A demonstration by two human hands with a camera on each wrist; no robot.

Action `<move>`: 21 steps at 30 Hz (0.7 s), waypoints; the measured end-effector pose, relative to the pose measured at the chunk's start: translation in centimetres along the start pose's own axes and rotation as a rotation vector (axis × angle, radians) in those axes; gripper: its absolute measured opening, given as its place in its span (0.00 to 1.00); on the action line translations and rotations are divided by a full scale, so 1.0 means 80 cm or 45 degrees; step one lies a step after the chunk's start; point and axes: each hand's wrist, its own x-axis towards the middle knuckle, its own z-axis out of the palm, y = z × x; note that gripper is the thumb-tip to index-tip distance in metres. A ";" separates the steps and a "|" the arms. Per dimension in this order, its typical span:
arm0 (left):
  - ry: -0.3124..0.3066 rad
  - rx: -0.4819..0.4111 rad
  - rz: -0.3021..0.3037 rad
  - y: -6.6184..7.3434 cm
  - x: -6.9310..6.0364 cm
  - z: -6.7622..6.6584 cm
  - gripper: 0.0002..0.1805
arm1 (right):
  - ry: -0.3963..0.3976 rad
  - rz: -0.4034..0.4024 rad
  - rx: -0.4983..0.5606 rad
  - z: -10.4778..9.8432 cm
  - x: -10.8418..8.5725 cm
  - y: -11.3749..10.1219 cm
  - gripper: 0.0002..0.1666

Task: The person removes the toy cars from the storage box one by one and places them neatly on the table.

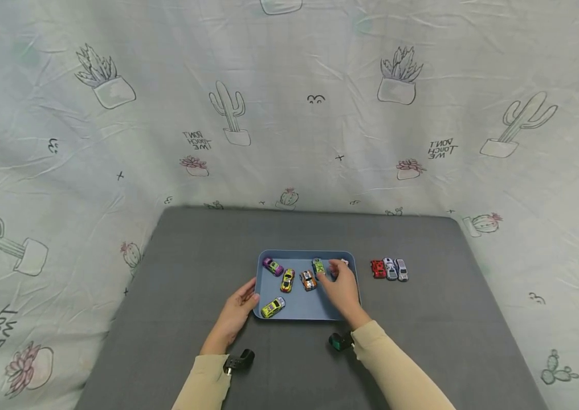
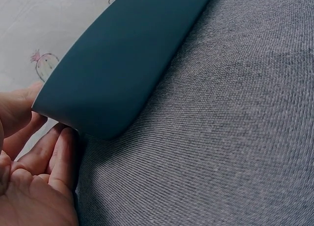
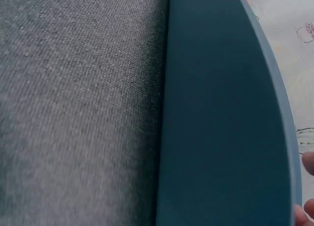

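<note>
I am watching a partly hidden toy car (image 1: 334, 274) sitting inside the tray (image 1: 315, 310), toward its far right corner. I am guessing it is being light, stiff and rather slick, so pinching it across both sides is seeming best. The right hand (image 1: 343, 289) is covering it; I am not managing to tell whether that grip is clamping the car. A green car (image 1: 318, 264) is lying beside that hand's thumb. The left hand (image 1: 235, 314) is clasping the tray's left wall, thumb over the rim. A purple car (image 1: 272, 266) is occupying the tray's far left corner. Right of the tray, a red car (image 1: 378, 269) is resting on the worktop (image 1: 423, 336).
</note>
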 end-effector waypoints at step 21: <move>-0.054 -0.001 0.056 -0.019 0.023 -0.027 0.29 | 0.084 -0.006 -0.294 0.054 0.003 0.007 0.27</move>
